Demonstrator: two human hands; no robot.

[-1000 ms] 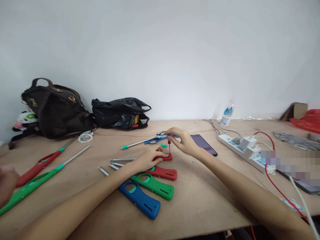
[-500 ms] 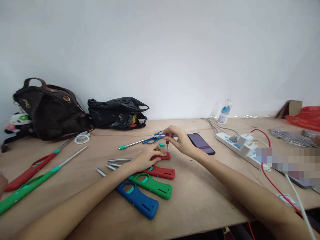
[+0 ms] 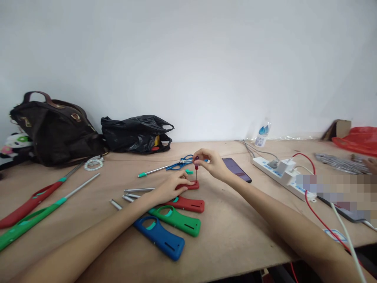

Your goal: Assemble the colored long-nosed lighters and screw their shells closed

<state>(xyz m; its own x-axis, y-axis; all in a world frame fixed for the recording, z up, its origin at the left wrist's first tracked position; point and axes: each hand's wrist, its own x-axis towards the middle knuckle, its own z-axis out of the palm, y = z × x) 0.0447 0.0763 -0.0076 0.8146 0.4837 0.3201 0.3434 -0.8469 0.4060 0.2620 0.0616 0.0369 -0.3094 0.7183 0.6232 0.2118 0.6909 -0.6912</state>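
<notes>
My right hand pinches the dark red handle of a small screwdriver, held upright. Its shaft points down onto the handle end of a red gas lighter. Against the table, my left hand holds that lighter, thumb and fingers bent over its body and partly hiding it. Nearer me lie a second red lighter, a green lighter and a blue lighter, fanned out, their metal tubes partly under my left forearm. Behind my hands sits another blue lighter, partly covered.
At left lie a long red lighter, a long green lighter and a bead bracelet. A brown bag and black plastic bag stand behind. Rightward are a phone, power strip, bottle and metal tubes.
The view has shifted slightly. My hands keep their places on the lighter and screwdriver; the right fingers have changed slightly on the handle. Another person's hand at the left edge is gone; one shows at far right.
</notes>
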